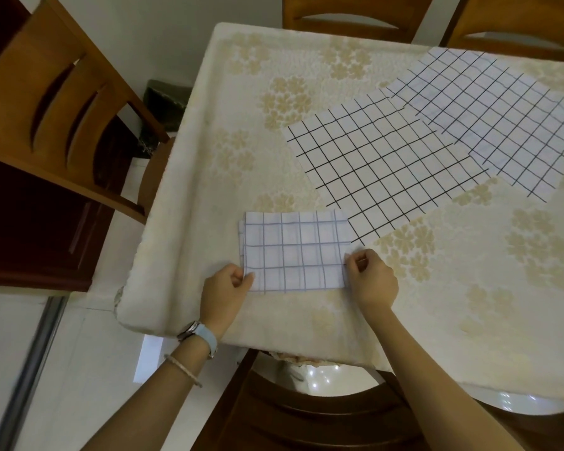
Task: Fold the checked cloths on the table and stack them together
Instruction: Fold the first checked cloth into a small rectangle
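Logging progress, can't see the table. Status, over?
Left hand and right hand pinch near corners of the folded blue-checked cloth. Black-checked cloth and far checked cloth lie flat, unfolded. Nothing in the way.

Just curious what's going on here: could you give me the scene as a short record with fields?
Folded cloth: blue-lined, near table edge
Left hand: pinches its near left corner
Right hand: pinches its right edge
Middle cloth: black-lined, spread flat
Far cloth: dark-lined, flat, overlapping the middle one
Tablecloth: cream, floral
Stack: not started
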Available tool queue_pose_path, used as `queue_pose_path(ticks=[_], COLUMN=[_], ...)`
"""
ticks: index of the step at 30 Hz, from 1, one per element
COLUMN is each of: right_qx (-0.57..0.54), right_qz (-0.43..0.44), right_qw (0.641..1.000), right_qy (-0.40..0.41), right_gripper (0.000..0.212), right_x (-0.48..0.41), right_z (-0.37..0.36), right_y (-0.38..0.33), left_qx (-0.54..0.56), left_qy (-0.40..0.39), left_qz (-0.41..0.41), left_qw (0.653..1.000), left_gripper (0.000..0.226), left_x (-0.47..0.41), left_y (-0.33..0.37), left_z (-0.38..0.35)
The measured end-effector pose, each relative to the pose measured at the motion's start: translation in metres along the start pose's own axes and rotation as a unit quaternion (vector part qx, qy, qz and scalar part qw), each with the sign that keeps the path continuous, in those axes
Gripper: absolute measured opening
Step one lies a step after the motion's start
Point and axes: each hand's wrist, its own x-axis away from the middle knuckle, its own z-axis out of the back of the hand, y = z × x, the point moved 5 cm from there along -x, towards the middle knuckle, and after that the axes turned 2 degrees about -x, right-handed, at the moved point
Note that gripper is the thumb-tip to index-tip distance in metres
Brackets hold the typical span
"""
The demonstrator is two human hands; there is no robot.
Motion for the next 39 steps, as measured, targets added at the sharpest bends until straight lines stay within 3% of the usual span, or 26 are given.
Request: queue_pose_path(ticks=[9,13,15,17,20,22,25,29,31,34,37,39], right_qx=[0.001,0.002,0.002,0.003,0.007,0.008,0.010,0.006,0.026,0.073,0.093,0.109], right_qz=[0.013,0.007,0.002,0.002,0.004,0.006,0.011,0.018,0.071,0.233,0.353,0.377], right_qw=[1.000,1.000,1.000,1.000,1.000,1.000,1.000,1.000,0.997,0.966,0.931,0.916], right_qy=[-0.006,-0.010,-0.012,-0.012,-0.011,-0.007,-0.005,-0.008,0.033,0.082,-0.002,-0.077], right_gripper=[0.019,0.018,0.018,0.018,0.018,0.019,0.019,0.015,0.012,0.024,0.039,0.047], right_x=[0.001,0.000,-0.001,-0.001,-0.001,-0.001,-0.002,-0.001,0.000,0.007,0.012,0.013], right_z=[0.000,-0.002,-0.003,-0.003,-0.004,-0.004,-0.004,-0.003,0.001,-0.005,-0.039,-0.063], right_y=[0.000,0.001,0.002,0.002,0.003,0.003,0.003,0.002,-0.005,-0.029,-0.051,-0.053], left_qx=[-0.140,-0.190,-0.196,-0.201,-0.206,-0.235,-0.320,-0.372,-0.382,-0.393,-0.402,-0.410], left_qy=[0.082,0.102,0.134,0.152,0.110,0.064,0.010,-0.017,-0.016,-0.013,-0.017,-0.017], left_qz=[-0.028,-0.031,-0.060,-0.138,-0.298,-0.359,-0.366,-0.333,-0.330,-0.325,-0.321,-0.321], left_qw=[0.986,0.976,0.970,0.958,0.926,0.901,0.874,0.866,0.863,0.860,0.857,0.854], left_gripper=[0.043,0.032,0.017,0.017,0.032,0.040,0.055,0.068,0.072,0.076,0.083,0.087], left_x=[0.012,0.015,0.016,0.015,0.005,-0.005,-0.018,-0.028,-0.027,-0.027,-0.026,-0.027], left_y=[-0.005,-0.006,0.002,0.015,0.039,0.051,0.052,0.035,0.034,0.036,0.037,0.038], left_z=[0.000,0.000,0.002,-0.001,-0.023,-0.043,-0.066,-0.077,-0.078,-0.078,-0.078,-0.078])
